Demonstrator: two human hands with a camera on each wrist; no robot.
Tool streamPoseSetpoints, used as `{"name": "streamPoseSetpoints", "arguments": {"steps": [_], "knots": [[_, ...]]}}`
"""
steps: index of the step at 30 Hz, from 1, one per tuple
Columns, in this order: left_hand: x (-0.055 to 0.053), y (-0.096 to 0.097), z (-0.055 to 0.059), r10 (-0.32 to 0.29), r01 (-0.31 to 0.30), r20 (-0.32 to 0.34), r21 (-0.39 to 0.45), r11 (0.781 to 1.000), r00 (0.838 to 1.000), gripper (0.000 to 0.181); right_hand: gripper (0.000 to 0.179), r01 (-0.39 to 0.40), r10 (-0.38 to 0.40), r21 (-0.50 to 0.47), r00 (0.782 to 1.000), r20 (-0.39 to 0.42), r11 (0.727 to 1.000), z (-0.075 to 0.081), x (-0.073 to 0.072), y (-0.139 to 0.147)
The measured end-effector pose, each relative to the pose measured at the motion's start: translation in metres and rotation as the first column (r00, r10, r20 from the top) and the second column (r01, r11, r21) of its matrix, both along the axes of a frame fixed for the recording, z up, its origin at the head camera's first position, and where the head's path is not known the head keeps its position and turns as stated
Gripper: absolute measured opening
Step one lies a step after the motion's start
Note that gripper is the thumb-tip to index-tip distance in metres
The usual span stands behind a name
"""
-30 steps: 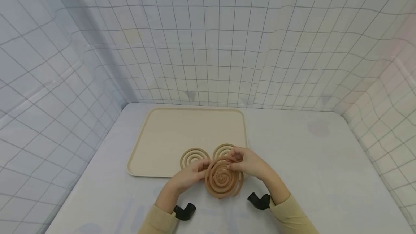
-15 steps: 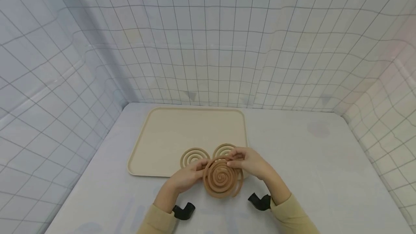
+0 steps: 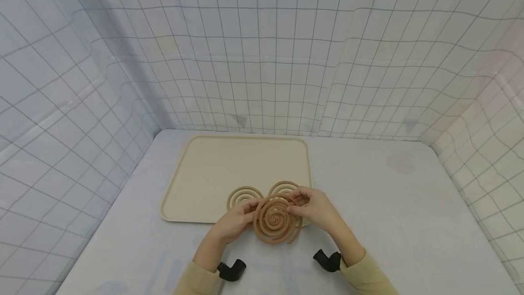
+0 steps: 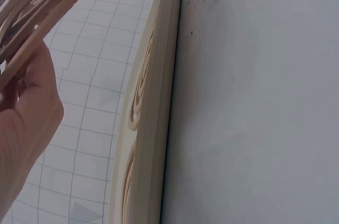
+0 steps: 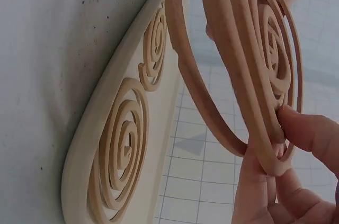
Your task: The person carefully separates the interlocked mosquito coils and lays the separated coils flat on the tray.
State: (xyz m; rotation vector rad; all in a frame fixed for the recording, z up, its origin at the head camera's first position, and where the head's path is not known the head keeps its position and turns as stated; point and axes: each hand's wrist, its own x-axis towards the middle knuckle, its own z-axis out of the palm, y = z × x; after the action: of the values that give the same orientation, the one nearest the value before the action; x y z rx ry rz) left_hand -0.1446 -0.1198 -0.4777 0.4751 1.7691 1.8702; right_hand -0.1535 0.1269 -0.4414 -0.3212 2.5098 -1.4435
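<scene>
Both hands hold a brown mosquito coil (image 3: 275,219) above the front edge of the beige tray (image 3: 245,154). It looks like two coils nested or stacked together; loose outer turns stand apart in the right wrist view. At its left edge, my left hand (image 3: 232,225) pinches the spiral between thumb and fingers. The right hand (image 3: 317,207) grips the upper right edge, its thumb (image 5: 312,131) on the near face and fingers behind. Inside the tray's front lie two more coils, one at left (image 3: 244,192) and one at right (image 3: 284,186), partly covered by the hands and held coil.
The tray lies on a white-covered table (image 3: 380,204). White grid-patterned sheets (image 3: 262,58) enclose it at the back and both sides. Small dark crumbs (image 5: 95,15) dot the cover in the right wrist view. A black fitting sits at each wrist.
The held mosquito coil has shifted slightly left and up toward the tray, tilting a little, and its turns sit differently. Both hands keep their grip; the tray and the coils in it stay put.
</scene>
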Motion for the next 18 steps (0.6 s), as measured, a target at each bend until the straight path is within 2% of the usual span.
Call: {"name": "streamPoseSetpoints", "arguments": {"steps": [6, 10, 14, 18], "knots": [[0.001, 0.007, -0.002, 0.064, -0.064, 0.017, 0.024, 0.998, 0.998, 0.050, 0.017, 0.149, -0.149, -0.003, 0.989, -0.006, 0.989, -0.002, 0.004, -0.009], [0.003, 0.009, 0.000, 0.039, -0.039, 0.000, 0.009, 0.999, 0.999, 0.051, 0.015, 0.204, -0.204, -0.032, 0.979, -0.013, 0.979, -0.001, 0.004, -0.013], [0.002, 0.009, 0.003, -0.010, 0.008, -0.032, -0.041, 0.999, 0.999, 0.053, 0.014, 0.187, -0.187, -0.018, 0.981, -0.048, 0.982, 0.003, 0.004, -0.014], [0.001, 0.009, 0.005, -0.030, 0.023, -0.064, -0.099, 0.995, 0.998, 0.050, 0.013, 0.105, -0.100, 0.037, 0.987, -0.124, 0.994, 0.007, 0.002, -0.013]]}}
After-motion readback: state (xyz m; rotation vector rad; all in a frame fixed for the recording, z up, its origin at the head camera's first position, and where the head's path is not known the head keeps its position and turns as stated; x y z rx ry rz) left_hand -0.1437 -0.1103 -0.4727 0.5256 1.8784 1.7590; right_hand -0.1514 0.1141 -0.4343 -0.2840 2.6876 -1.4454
